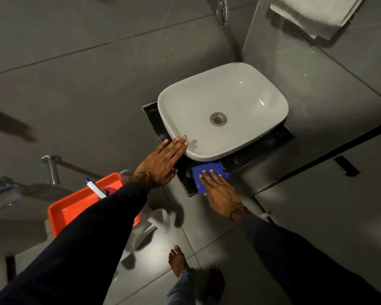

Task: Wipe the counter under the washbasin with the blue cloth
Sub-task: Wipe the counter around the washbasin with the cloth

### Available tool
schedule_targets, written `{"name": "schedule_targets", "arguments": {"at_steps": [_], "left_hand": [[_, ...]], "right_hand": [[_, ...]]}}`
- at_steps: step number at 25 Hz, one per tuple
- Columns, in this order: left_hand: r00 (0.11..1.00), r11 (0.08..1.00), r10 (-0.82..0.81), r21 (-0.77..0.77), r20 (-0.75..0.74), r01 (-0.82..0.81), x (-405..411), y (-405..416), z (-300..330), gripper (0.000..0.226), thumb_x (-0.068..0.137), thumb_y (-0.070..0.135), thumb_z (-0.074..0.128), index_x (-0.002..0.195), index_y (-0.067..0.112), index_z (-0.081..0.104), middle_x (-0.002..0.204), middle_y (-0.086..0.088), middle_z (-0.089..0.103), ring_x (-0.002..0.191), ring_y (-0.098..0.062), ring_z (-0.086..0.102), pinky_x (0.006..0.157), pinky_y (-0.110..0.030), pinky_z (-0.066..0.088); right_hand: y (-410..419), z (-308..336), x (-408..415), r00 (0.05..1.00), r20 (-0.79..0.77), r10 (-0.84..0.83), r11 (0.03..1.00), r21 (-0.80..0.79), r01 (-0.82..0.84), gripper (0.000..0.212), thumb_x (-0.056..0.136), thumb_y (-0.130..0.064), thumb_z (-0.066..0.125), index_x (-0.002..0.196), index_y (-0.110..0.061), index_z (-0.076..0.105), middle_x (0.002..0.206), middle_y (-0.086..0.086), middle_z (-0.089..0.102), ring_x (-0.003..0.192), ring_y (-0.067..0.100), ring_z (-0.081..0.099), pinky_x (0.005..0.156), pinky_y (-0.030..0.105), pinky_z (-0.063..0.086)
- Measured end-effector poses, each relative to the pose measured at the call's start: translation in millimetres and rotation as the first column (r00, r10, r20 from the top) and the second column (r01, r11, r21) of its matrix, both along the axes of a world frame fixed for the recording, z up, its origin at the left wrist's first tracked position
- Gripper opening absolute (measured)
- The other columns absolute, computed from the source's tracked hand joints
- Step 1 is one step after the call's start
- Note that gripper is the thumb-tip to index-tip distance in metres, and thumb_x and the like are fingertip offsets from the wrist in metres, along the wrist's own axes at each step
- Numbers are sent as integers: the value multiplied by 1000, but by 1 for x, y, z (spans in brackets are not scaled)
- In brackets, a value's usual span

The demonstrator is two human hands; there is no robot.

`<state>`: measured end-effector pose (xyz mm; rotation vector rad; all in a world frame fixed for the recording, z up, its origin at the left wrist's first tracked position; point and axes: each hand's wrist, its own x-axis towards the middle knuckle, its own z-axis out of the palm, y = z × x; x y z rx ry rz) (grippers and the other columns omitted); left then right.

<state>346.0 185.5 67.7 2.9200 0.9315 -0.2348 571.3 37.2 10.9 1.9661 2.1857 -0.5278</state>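
A white washbasin [222, 106] sits on a narrow black counter [257, 150] fixed to the grey wall. My left hand [163, 161] lies flat with its fingers straight, fingertips touching the basin's near left rim. My right hand [220, 190] presses the folded blue cloth [207, 170] flat on the counter's near front corner, just below the basin's front edge. Part of the cloth is hidden under my palm. The counter shows wet specks to the right of the cloth.
An orange tub [75, 208] with a spray bottle [95, 188] stands low on the left, behind my left arm. A chrome tap [222, 12] hangs above the basin. A white towel [312, 14] is at the top right. My bare feet [178, 260] are on the tiled floor.
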Motion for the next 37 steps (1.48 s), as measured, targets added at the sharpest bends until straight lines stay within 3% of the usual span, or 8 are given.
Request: {"name": "schedule_targets", "arguments": {"at_steps": [4, 8, 12, 16, 22, 28, 33, 37], "left_hand": [[1000, 1000, 5, -6, -5, -5, 0, -1, -1, 91, 98, 45, 40, 162, 13, -17, 173, -11, -13, 161, -30, -6, 132, -49, 6], [999, 1000, 23, 5, 27, -23, 1, -4, -3, 87, 100, 54, 29, 162, 13, -16, 173, -11, -13, 161, -28, -6, 133, -47, 4], [999, 999, 47, -6, 24, -47, 4, -7, -1, 85, 102, 60, 20, 162, 14, -17, 173, -10, -14, 161, -27, -7, 133, -46, 3], [996, 996, 84, 1, -22, -84, 7, -12, 5, 87, 100, 52, 29, 161, 13, -19, 172, -11, -16, 161, -28, -9, 133, -47, 0], [982, 981, 187, 55, -26, -185, 21, -31, 12, 88, 99, 54, 31, 164, 8, -8, 173, -12, -9, 162, -28, -3, 133, -46, 1], [942, 939, 333, 103, -42, -328, 36, -48, 10, 87, 100, 61, 17, 163, 7, -9, 173, -12, -12, 162, -26, -6, 133, -46, 4], [922, 923, 377, 125, -91, -365, 44, -54, 10, 94, 97, 56, 35, 163, 5, -10, 172, -15, -12, 162, -29, -4, 133, -47, 5], [916, 919, 384, 149, -117, -366, 44, -55, 11, 98, 95, 54, 43, 163, 6, -9, 172, -14, -11, 162, -28, -2, 132, -49, 8]], "right_hand": [[3, 4, 20, 984, 16, -178, 984, -29, 178, 69, 104, -32, 38, 161, -16, 2, 170, 4, 0, 158, 27, -1, 130, 41, 7], [-9, -6, -12, 998, -27, -63, 998, 9, 63, 72, 103, -34, 39, 160, -13, 0, 170, 7, -2, 158, 28, -3, 130, 40, 3], [-8, -8, 26, 1000, 23, -5, 999, 41, 4, 69, 104, -34, 35, 160, -14, -1, 170, 4, -5, 158, 24, -5, 129, 38, -1], [-6, -7, 39, 998, 8, -66, 997, 33, 66, 69, 104, -34, 35, 160, -14, -1, 170, 5, -1, 158, 28, -4, 130, 42, 3], [0, -4, 56, 985, -18, 171, 984, 44, -170, 70, 103, -28, 41, 161, -15, 3, 170, 3, -3, 158, 26, -4, 129, 39, -1], [7, 3, 120, 994, -39, -104, 995, -1, 104, 67, 105, -30, 38, 161, -16, 5, 170, 3, 0, 158, 26, -1, 129, 40, 5], [-2, 0, 101, 979, -90, 184, 983, 5, -184, 68, 103, -26, 41, 161, -16, 7, 170, 3, 2, 158, 27, 0, 130, 42, 6], [18, 4, 162, 993, -35, 108, 994, 27, -107, 65, 105, -28, 38, 161, -15, 7, 170, 3, 2, 158, 24, 0, 130, 40, 6]]}}
